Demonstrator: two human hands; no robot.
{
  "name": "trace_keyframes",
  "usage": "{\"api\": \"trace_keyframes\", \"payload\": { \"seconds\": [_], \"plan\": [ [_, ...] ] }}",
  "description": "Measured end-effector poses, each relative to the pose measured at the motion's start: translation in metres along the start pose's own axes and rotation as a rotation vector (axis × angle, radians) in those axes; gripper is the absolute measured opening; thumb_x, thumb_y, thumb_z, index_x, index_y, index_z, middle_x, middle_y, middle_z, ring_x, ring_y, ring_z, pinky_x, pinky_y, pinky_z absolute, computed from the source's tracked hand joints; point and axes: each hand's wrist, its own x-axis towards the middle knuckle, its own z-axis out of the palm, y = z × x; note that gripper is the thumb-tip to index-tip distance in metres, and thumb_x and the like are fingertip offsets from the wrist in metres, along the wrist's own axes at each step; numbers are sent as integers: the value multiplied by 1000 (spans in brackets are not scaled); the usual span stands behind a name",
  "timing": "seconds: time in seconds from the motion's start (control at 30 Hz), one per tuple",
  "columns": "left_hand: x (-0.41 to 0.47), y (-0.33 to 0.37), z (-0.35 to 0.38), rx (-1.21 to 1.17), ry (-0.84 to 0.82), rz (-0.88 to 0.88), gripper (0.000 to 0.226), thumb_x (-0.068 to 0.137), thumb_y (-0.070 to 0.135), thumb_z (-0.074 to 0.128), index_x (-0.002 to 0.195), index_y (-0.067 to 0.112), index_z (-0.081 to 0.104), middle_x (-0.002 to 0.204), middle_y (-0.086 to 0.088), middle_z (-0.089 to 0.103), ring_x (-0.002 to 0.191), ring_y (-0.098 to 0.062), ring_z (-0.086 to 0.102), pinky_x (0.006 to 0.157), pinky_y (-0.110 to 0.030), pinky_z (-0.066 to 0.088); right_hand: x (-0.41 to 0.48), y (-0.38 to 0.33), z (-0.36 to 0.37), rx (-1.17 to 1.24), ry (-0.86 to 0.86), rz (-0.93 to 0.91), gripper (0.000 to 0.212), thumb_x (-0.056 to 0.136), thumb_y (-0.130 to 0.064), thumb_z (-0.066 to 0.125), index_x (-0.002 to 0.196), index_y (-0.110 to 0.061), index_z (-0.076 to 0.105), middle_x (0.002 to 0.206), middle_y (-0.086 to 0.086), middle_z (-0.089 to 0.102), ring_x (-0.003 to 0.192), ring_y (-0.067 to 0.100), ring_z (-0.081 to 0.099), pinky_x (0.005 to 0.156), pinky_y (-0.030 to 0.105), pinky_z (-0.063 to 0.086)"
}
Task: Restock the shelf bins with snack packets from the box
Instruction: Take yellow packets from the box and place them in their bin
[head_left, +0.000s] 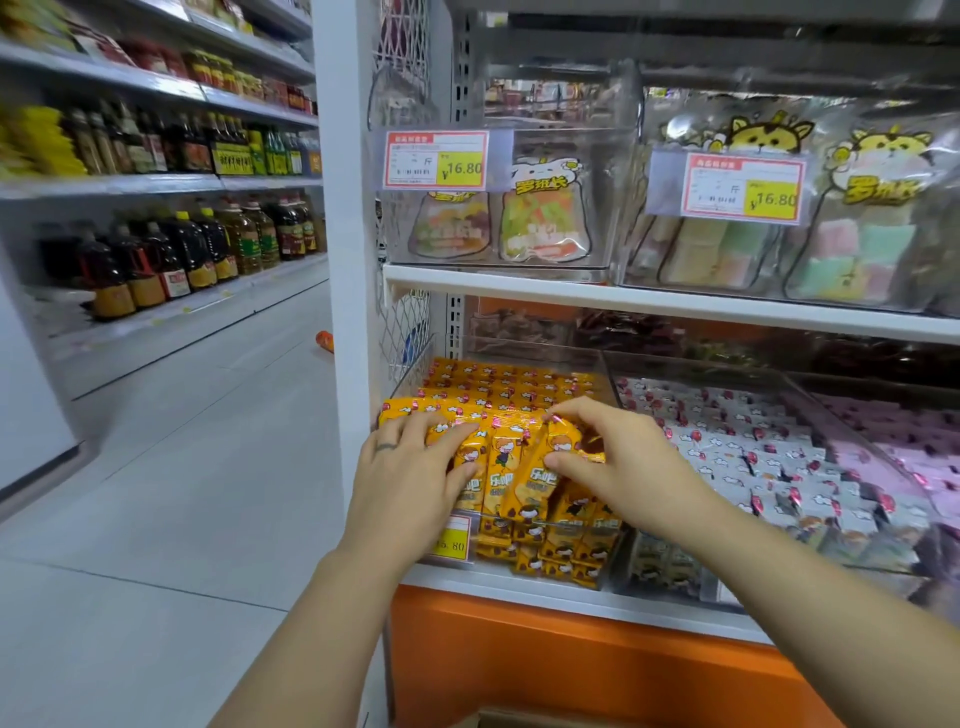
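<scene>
A clear shelf bin (608, 371) on the lower shelf is packed with rows of yellow snack packets (498, 389). My left hand (410, 467) lies flat on the front row of packets, fingers straight, pressing them. My right hand (618, 457) pinches one yellow packet (540, 480) between thumb and fingers at the front of the bin; that packet stands tilted. A sliver of the cardboard box (519, 719) shows at the bottom edge of the view.
The bin to the right holds white and pink packets (753, 457). The upper shelf (623, 296) carries clear bins of bagged sweets with price tags (436, 158). An aisle floor (182, 493) and shelves of oil bottles (171, 260) lie to the left.
</scene>
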Motion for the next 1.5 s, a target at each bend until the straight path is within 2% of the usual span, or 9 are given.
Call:
{"api": "trace_keyframes", "payload": {
  "seconds": [0.13,0.3,0.53,0.67,0.77,0.97,1.1,1.27,1.5],
  "plan": [
    [-7,4,0,-39,26,10,41,92,37,57,133,30,54,128,-4,52,117,-30,47,97,-42,40,3,-3,5,-25,-41,-41,43,93,-30,58,135,-31,45,119,-15,53,99,-1,45,90,18,41],
    [-15,1,5,-60,31,32,45,91,33,60,134,30,51,130,-3,51,122,-29,47,101,-45,39,-3,4,0,77,-126,-44,36,92,-26,60,125,-34,47,92,-22,54,77,-11,53,66,7,41],
    [-18,1,4,-48,-57,16,55,100,49,25,149,41,2,157,14,14,146,-13,5,120,-40,7,8,26,-12,394,459,183,24,83,-19,70,98,-19,51,80,1,54,68,16,50,60,17,41],
    [-13,-3,1,-99,41,4,60,92,57,15,147,37,28,149,8,38,140,-17,27,114,-42,20,15,36,4,59,325,251,27,81,-29,72,82,-21,46,67,2,54,53,16,46,49,25,35],
    [-10,-6,-3,-112,73,-4,50,96,50,35,144,33,37,148,5,38,141,-19,24,114,-37,19,22,34,4,-115,208,295,30,81,-41,69,76,-27,44,66,-8,55,65,15,55,77,36,43],
    [-3,-8,-5,-205,-13,16,54,96,46,42,147,36,27,156,8,19,146,-13,4,117,-33,11,24,3,6,-236,125,-26,50,88,-52,52,131,-27,50,132,-7,55,124,14,46,106,38,34],
    [4,-1,-4,-161,-46,90,50,98,45,37,147,40,24,156,10,20,146,-14,4,120,-38,2,24,0,34,-332,-166,-110,66,91,-51,51,147,-29,26,147,-6,39,131,15,41,100,33,39],
    [10,5,-6,-69,-105,35,46,99,44,37,144,41,30,145,13,39,138,-11,29,117,-39,-2,29,7,38,-315,-157,-163,61,88,-39,63,142,-31,36,139,-5,49,119,17,52,94,34,47],
    [-2,8,-27,-56,-223,74,41,95,38,51,136,40,43,135,13,47,122,-11,45,92,-27,37,7,7,29,-331,-255,-216,50,89,-43,60,134,-31,42,126,-8,59,105,14,59,82,28,47]
  ]
}}
